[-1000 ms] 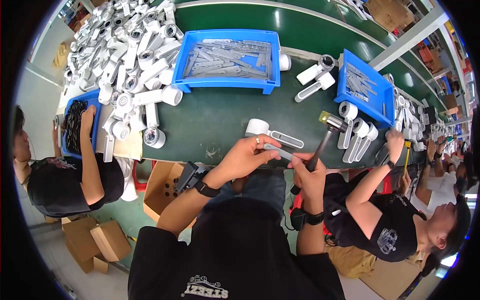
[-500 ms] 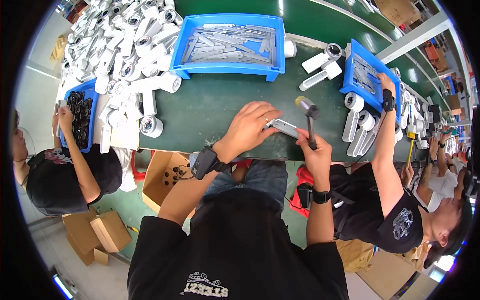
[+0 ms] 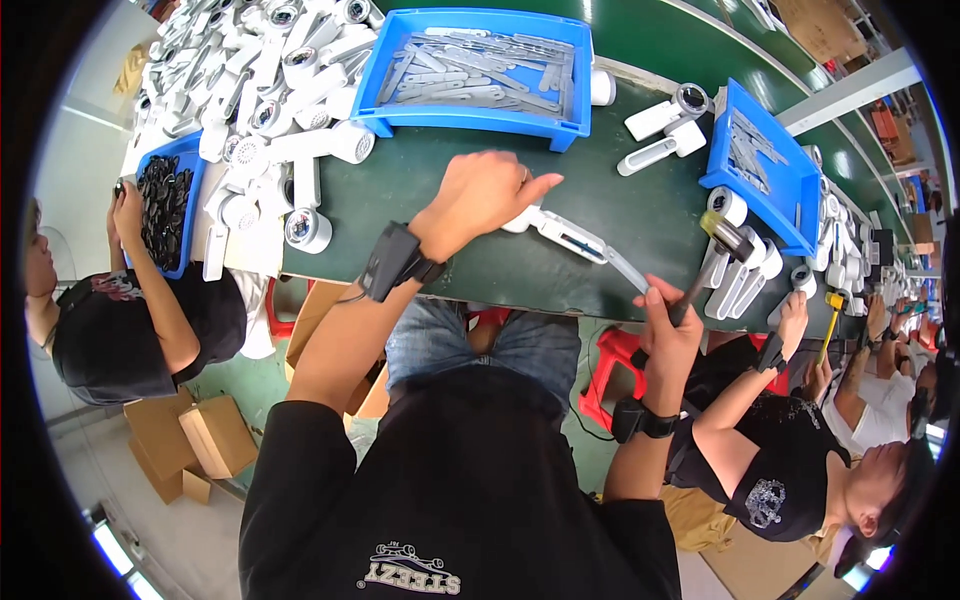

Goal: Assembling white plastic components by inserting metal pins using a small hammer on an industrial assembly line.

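My left hand point(image 3: 478, 203) lies over the round head of a white handheld device, fingers curled down and thumb stretched out. Most of that head is hidden beneath my palm. The device's handle point(image 3: 568, 238) points right and toward me, with a dark slot along its upper face. In my right hand point(image 3: 668, 338), a thin light-grey strip point(image 3: 627, 270) is pinched, its far end meeting the handle's tip. The same hand also grips a hammer point(image 3: 727, 236), its yellow-and-black head raised to the right.
A blue bin point(image 3: 372, 112) of grey strips stands ahead, another point(image 3: 805, 215) at right. White devices point(image 3: 265, 115) are heaped at far left; several lie beside the right bin. A left co-worker handles black parts from a blue bin point(image 3: 190, 150). Another co-worker's hand point(image 3: 793, 312) is at right.
My right hand has moved right with the hammer, and the grey strip now shows in its fingers. More of the device's handle is exposed. The right co-worker's hand has left the bin.
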Demonstrator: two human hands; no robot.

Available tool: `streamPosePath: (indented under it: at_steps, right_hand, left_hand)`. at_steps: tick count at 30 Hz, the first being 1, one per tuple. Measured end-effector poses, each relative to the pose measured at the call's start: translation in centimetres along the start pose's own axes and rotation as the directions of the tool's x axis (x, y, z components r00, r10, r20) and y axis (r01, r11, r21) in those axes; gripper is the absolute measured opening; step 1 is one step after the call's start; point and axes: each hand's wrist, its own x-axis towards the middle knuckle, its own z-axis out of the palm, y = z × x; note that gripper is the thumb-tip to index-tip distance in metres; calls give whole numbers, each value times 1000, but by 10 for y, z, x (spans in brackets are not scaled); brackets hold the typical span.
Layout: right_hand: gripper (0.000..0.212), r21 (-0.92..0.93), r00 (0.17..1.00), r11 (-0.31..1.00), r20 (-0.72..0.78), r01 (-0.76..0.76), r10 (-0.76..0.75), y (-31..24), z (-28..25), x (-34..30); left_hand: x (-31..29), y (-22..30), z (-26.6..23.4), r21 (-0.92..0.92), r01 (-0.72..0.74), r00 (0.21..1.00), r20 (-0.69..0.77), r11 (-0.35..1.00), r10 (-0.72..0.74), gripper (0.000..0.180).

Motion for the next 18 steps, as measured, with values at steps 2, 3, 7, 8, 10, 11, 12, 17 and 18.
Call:
streamPosePath:
  at_steps: [2,3,7,8,10,11,12,17,18]
  right_hand:
    - [24,-42,1000,999,14,7,-6,-1,16,6]
    - [24,-121,998,992,39,45,-41,-2,23,11]
    - [22,-255,989,956,72,147,-133,-3,59,30]
    - [22,-310,976,926,92,217,-198,-3,65,37]
    - [23,-369,969,897,123,243,-213,-2,69,43]
    - [23,-510,969,826,172,240,-176,-3,66,46]
    - [23,-637,968,732,215,241,-132,-3,65,47]
    - [18,-532,960,807,235,257,-151,-3,66,42]
    - [18,-552,968,809,237,201,-79,-7,68,43]
  left_hand:
    - [7,-6,7,-30,-175,967,-194,984,166,48]
    - [5,-5,11,-87,-193,950,-264,977,165,42]
    - [-18,-18,19,-276,-381,923,-162,882,348,49]
    - [-20,-18,20,-275,-375,925,-165,885,341,49]
    - [-21,-16,23,-268,-351,934,-159,897,319,53]
    - [-24,-16,23,-265,-345,936,-162,900,311,53]
    - [-30,-14,23,-259,-323,943,-165,910,288,53]
    - [-45,-15,28,-329,-361,928,-217,873,302,48]
    - [-46,-16,30,-247,-429,891,-270,869,364,47]
